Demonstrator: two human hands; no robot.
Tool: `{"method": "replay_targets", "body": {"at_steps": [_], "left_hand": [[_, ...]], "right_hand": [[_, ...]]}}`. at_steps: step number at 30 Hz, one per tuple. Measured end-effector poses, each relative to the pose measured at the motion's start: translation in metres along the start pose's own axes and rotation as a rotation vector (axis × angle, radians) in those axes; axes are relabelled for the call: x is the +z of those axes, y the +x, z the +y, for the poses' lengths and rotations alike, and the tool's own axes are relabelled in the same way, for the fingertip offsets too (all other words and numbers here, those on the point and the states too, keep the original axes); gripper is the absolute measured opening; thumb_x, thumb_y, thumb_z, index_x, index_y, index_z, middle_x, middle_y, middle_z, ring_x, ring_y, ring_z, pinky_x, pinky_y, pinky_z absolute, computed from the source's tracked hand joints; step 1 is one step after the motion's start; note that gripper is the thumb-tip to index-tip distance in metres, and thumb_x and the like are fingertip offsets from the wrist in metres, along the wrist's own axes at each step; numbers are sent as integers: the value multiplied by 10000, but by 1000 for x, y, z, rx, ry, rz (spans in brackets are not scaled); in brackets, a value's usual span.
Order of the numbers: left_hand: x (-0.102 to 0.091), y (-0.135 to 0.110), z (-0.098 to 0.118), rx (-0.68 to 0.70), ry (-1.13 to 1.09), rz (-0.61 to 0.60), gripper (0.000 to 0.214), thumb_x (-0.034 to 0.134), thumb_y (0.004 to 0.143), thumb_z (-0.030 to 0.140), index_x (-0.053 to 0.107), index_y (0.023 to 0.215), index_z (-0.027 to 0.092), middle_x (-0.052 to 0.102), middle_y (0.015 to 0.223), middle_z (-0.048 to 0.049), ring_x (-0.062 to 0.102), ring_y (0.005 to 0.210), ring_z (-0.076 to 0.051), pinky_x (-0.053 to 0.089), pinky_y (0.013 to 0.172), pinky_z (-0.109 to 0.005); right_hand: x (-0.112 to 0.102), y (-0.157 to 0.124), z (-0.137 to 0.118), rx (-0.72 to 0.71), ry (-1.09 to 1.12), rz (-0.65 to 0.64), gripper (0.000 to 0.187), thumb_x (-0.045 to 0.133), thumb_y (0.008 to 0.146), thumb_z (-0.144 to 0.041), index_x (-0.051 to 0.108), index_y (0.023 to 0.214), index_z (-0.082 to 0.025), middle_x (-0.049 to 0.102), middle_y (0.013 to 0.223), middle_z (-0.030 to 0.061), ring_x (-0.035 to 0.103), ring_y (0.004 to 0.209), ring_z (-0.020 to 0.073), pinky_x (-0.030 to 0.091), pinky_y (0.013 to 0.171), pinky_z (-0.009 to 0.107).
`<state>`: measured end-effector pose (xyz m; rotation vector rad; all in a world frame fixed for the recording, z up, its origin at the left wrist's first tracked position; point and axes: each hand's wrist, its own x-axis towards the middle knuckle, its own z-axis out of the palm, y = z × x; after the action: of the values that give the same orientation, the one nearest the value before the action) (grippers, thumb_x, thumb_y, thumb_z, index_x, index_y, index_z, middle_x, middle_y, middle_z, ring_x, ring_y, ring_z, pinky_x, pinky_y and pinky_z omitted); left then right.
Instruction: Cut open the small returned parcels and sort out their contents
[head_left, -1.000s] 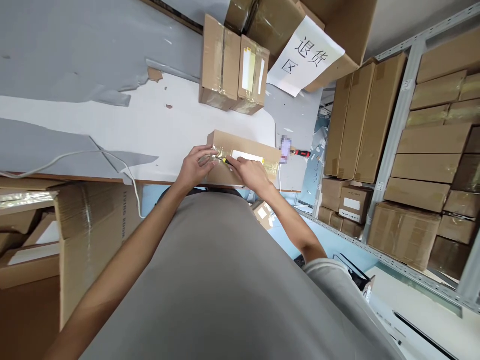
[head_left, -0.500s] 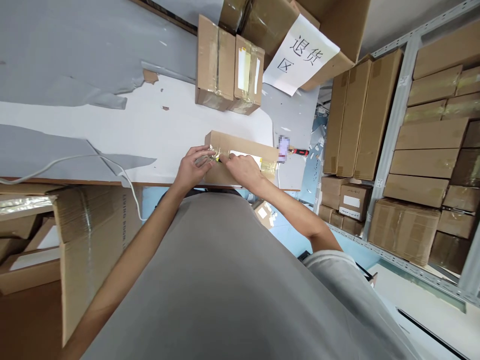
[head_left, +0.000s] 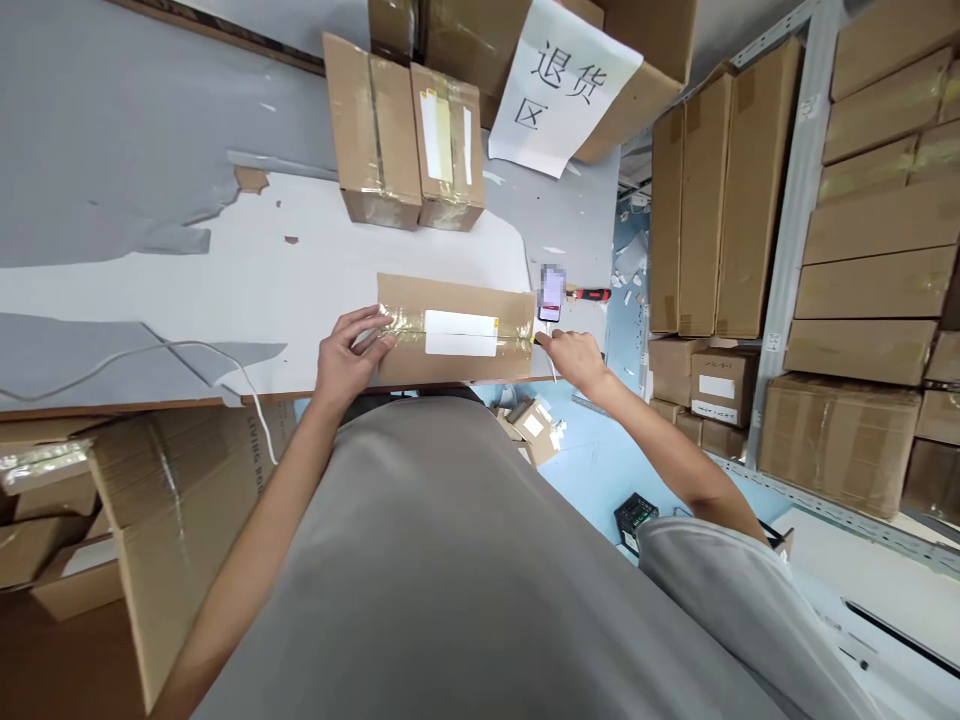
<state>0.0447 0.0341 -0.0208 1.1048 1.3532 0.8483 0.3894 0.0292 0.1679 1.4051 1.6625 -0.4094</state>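
Note:
A long cardboard box [head_left: 450, 365] lies at the table's front edge, with clear tape at both ends and a white label [head_left: 442, 343] across its top. A dark lengthwise line runs through the label along the seam. My left hand [head_left: 349, 358] rests on the box's left end, fingers spread and touching the tape. At the right end, my right hand [head_left: 576, 358] is closed around a slim black tool with a yellow tip, seemingly a box cutter [head_left: 537, 339]. Its tip meets the taped end of the seam; most of it is hidden in my fingers.
A phone [head_left: 552, 293] and a red-and-black handle [head_left: 592, 295] lie right of the box. Two taped cartons [head_left: 409, 145] stand behind, beside a large box bearing a paper sign [head_left: 562, 85]. Shelves of cartons [head_left: 862, 290] rise at right. A white cable [head_left: 187, 345] crosses the left.
My right hand has moved right along the box, from near its left end to its right end. The label is uncovered and shows a line through it. My left hand stays at the left end.

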Motion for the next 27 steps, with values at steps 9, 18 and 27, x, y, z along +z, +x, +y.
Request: {"method": "replay_targets", "body": {"at_steps": [9,18,27], "left_hand": [[6,-1,5,-45,-39,94,563,995,771,633,831,1121,224,728,1567,-142,672,1564,-396,605,1318,-639],[13,3,17,-50,45,222,284,904,747,360,794,974,230,806,1355,-85,754,1429,-335,532,1385,-597],[44,13,24,-29,400,461,246,832,967,363,662,918,192,699,1047,-61,705,1075,-237,604,1141,-475]], "right_hand": [[55,22,33,-79,80,128,482,381,1252,-153,613,1665,-239,784,1452,184,764,1260,286,565,928,367],[99,49,48,-155,318,229,482,349,1314,-325,619,1709,-265,812,1466,134,755,1296,265,544,922,304],[168,106,25,-280,877,397,485,377,1271,-332,648,1625,-141,792,1565,191,734,1413,251,549,1196,327]]}}
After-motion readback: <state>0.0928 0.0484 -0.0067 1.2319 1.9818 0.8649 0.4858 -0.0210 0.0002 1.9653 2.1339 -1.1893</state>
